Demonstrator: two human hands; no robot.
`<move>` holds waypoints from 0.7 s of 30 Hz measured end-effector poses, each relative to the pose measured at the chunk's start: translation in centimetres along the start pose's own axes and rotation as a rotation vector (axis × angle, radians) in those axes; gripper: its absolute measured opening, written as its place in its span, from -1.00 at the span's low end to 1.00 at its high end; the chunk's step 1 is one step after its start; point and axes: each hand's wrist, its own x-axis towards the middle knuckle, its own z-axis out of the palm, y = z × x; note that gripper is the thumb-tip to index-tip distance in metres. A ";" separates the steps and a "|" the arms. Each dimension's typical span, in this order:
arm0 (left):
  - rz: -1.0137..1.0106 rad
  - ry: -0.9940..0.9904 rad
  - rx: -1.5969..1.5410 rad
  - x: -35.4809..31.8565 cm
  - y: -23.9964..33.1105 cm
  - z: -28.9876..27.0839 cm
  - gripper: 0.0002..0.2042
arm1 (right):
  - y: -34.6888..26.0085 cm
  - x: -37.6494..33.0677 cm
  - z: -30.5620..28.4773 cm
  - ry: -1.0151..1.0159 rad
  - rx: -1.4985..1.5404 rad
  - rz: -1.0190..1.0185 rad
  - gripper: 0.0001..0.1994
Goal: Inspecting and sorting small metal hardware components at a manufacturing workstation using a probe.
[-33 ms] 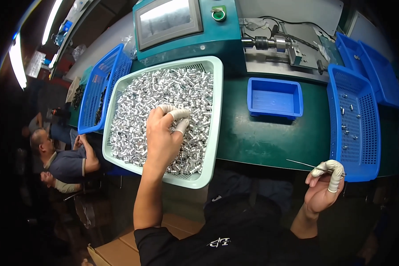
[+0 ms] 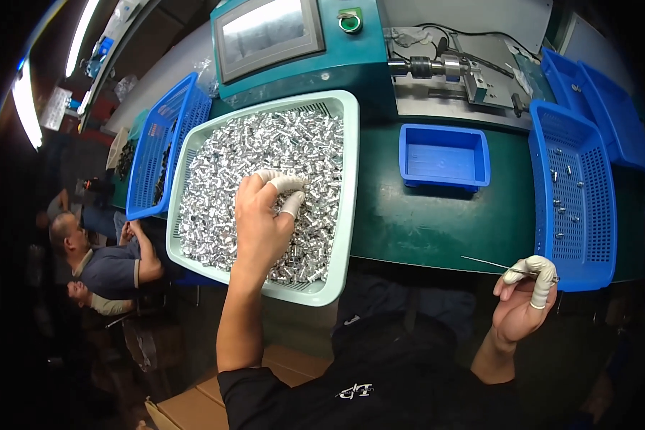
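Observation:
My left hand [image 2: 263,215] reaches over a pale green basket [image 2: 348,179] heaped with small, shiny metal cylinders [image 2: 244,143]. White covers sit on its thumb and at least one finger. The thumb and index finger are drawn together in a pinch just at the top of the heap; whatever lies between their tips cannot be told from the pieces around it. At the right, my right hand [image 2: 523,301], also with white finger covers, is closed on a thin metal rod [image 2: 486,262]. The rod points to the left, past the front edge of the table.
A small blue bin [image 2: 444,159] stands on the green table [image 2: 423,222]. The blue basket [image 2: 595,236] at the right holds several metal pieces. Behind are a teal machine with a screen [image 2: 269,36] and a spindle [image 2: 430,68]. Another blue basket [image 2: 140,179] and seated people [image 2: 111,261] are at left.

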 end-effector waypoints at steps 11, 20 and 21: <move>0.159 -0.108 -0.076 0.9 -1.5 -1.5 -0.80 | 1.5 0.8 3.5 -0.111 -0.014 0.025 -0.67; 0.174 -0.245 -0.051 2.4 -2.2 -1.6 -0.83 | 2.2 0.2 5.3 -0.101 -0.017 0.036 -0.66; 0.180 -0.248 -0.055 2.4 -2.3 -1.5 -0.83 | 2.1 0.2 5.4 -0.102 -0.014 0.032 -0.66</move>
